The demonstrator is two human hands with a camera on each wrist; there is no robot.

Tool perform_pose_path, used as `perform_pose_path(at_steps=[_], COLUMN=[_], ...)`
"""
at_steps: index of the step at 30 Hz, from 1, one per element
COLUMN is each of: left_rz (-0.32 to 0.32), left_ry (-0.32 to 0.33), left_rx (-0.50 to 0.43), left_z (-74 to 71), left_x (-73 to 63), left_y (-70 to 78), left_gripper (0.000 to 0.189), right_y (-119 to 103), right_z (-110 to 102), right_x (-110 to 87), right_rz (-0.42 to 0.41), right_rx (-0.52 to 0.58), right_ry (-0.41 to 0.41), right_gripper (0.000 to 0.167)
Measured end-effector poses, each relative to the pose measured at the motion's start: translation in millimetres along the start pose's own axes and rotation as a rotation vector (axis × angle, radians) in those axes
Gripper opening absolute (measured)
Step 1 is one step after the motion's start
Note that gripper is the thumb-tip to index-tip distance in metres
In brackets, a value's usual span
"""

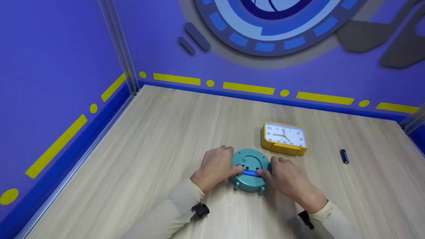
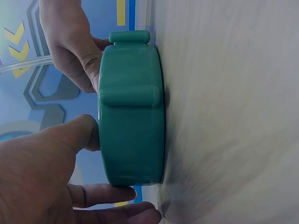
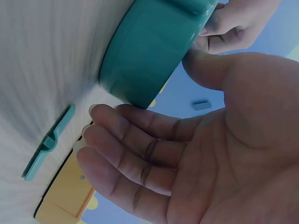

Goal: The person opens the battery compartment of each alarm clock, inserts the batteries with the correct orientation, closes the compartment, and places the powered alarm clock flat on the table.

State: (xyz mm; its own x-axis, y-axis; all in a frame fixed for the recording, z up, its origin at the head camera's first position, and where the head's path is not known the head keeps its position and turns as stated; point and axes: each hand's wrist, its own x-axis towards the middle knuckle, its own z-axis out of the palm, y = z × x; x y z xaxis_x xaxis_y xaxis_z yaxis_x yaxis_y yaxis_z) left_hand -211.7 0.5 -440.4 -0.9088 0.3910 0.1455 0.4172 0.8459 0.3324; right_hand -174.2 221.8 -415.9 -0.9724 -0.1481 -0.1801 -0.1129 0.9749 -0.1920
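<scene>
A round teal alarm clock [image 1: 250,159] lies face down on the table, its back up and its two stubby feet toward me. Across the slot in its back lies a blue battery [image 1: 249,173]. My left hand [image 1: 217,167] holds the clock's left edge, thumb over the battery's left end and index finger against the side. From the right, my right hand [image 1: 292,179] holds the other edge, its thumb at the battery's right end and its fingers bent beside the casing. In the right wrist view, a thin teal battery cover [image 3: 49,142] lies on the table near the right fingertips.
Behind the clock to the right stands a yellow rectangular alarm clock [image 1: 285,137], dial tilted up. Farther right lies a dark battery with a blue part [image 1: 344,156]. Blue panels [image 1: 215,66] border the wooden table [image 1: 166,132] at the back and left.
</scene>
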Motion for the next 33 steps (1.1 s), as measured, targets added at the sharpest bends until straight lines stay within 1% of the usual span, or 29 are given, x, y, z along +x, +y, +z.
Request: perform_pose_path(at_steps=[6,13,20,28,33], left_rz=[-0.002,-0.009,-0.013,-0.015,-0.011], left_ry=[-0.001,-0.008,-0.011,-0.005,-0.001], left_rx=[-0.002,0.006,0.004,0.009,0.017], left_z=[-0.5,-0.5,0.0,0.6,0.8], left_x=[-0.1,0.8,0.3,-0.7,-0.4], left_y=[0.5,1.4,1.0,1.3,1.5], left_gripper=[0.032,0.035,0.035,0.035,0.036], right_y=[1.0,0.6,-0.4,0.1,0.5], right_z=[-0.1,-0.4,0.2,3.4,3.9], right_x=[-0.2,2.2,3.0,1.1,1.0], right_rz=[-0.004,0.029,0.037,-0.011,-0.012], right_rx=[-0.001,0.020,0.024,-0.052,-0.043], right_ry=[-0.003,-0.025,-0.023,-0.014,-0.006], right_gripper=[0.072,0.074,0.073,0.078,0.077])
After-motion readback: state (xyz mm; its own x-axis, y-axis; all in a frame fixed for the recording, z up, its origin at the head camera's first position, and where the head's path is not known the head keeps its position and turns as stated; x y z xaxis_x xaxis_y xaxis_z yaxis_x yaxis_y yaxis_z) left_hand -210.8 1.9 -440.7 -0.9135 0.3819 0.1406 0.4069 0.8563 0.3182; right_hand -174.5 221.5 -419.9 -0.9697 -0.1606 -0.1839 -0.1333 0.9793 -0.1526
